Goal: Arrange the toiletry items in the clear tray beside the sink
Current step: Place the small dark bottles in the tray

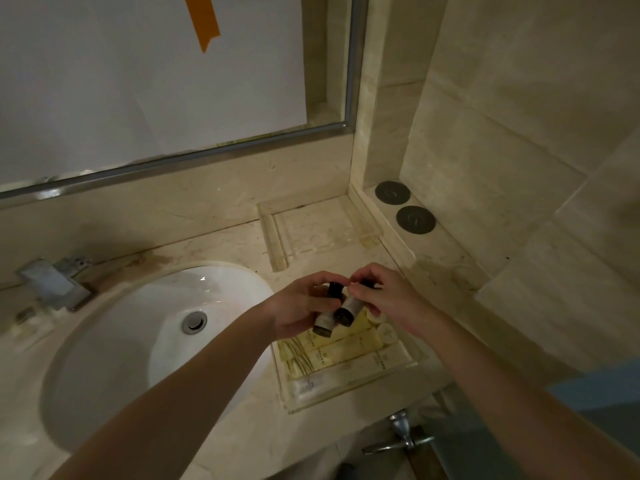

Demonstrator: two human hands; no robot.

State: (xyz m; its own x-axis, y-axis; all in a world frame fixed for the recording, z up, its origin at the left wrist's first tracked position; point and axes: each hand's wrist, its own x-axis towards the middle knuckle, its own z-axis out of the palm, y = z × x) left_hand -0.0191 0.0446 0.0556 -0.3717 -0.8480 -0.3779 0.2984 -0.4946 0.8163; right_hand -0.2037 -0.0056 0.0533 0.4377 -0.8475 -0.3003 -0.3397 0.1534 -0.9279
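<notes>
Above the near clear tray (349,396), right of the sink (138,341), both hands meet. My left hand (298,310) grips a small black-capped bottle (325,322). A second small black-capped bottle (348,311) is pinched in my right hand (388,303); the two bottles touch. In the tray lie several pale yellow tubes (343,355) side by side and a flat white sachet (308,386) at its front. Another clear tray (277,251) sits farther back against the wall with nothing in it.
A chrome faucet (52,282) stands left of the sink, whose drain plug (194,322) is shut. Two dark round coasters (403,206) lie on the ledge at right. A mirror (156,81) covered with white paper hangs behind. A metal door handle (398,438) is below the counter edge.
</notes>
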